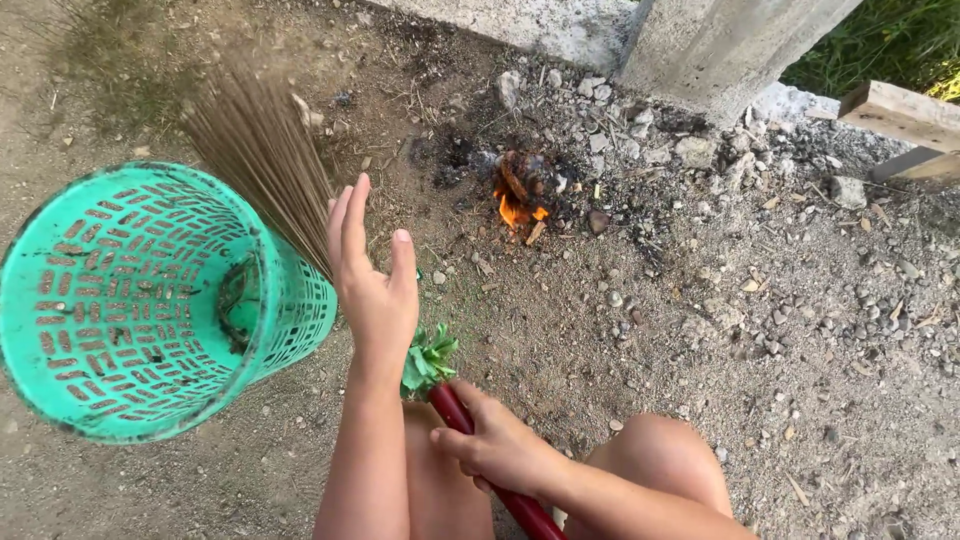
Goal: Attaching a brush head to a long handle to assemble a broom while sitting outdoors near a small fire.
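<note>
**Broom gripped low, basket held beside an open palm**

At the bottom of the view, the right hand [497, 447] is curled tight around the dark red handle [500, 470] of a broom, a smooth, glossy round stick. From that grip the broom's long axis runs up and to the left: past a ruffled green collar [428, 362], behind the left hand, and out into a fan of thin, stiff tan bristles [262, 155] that point toward the upper left over the dirt.

The left hand [372, 280] is raised with its fingers spread flat and apart, clasping nothing, its palm just beside the turquoise plastic basket [130, 300]. That basket is round, its wall a lattice of small slots, tipped so its open mouth faces the camera.

Beyond lies gritty ground [620, 330] strewn with pebbles, a small orange fire [520, 200] in ash, and a rough concrete post [720, 45].
</note>
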